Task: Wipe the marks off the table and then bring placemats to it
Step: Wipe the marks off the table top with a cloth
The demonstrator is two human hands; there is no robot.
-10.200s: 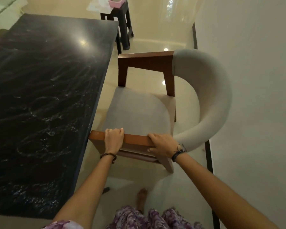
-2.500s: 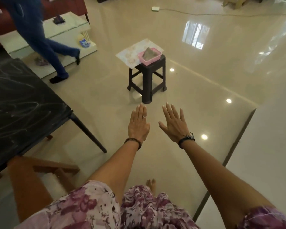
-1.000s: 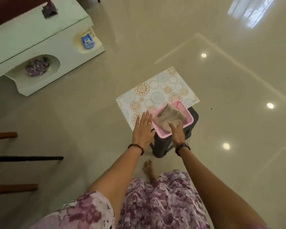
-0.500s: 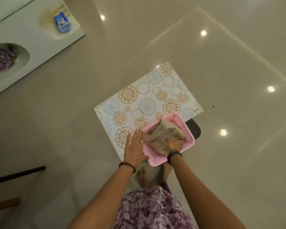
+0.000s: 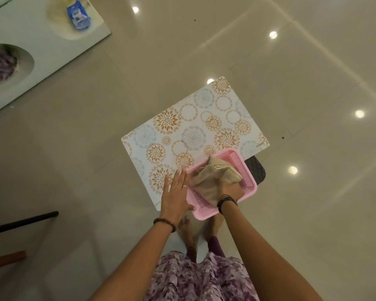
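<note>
Half a second on, little has shifted: the view has dropped closer over the stool, and both hands sit almost where they were. The cloth (image 5: 213, 179), a beige wiping rag bunched into a peak, lies in the pink basket (image 5: 248, 181), which stands on top of the placemats (image 5: 189, 131) (one patterned sheet shows; whether more lie under it I cannot tell). The right hand (image 5: 229, 189) is down in the basket with its fingers dug into the cloth's near fold, and its grip looks clamped on the fabric, though the wrist hides most of the fingers. The left hand (image 5: 175, 195) lies flat, fingers straight and together, pressing the placemats just beside the basket's left rim, with the thumb touching the basket's near corner. That flat press is probably there to steady the stack, since the placemats overhang the small dark stool (image 5: 257, 170) by a wide margin and could tip or slide when the cloth is pulled out.

As a judgement, this is the start of the task: the rag is being picked up for wiping, and the placemats wait for the second step.

Around this is glossy tiled floor (image 5: 291, 83) with ceiling-light reflections. A white unit (image 5: 41, 61) sits at the upper left, well apart. The person's bare feet stand just under the basket's near edge.
</note>
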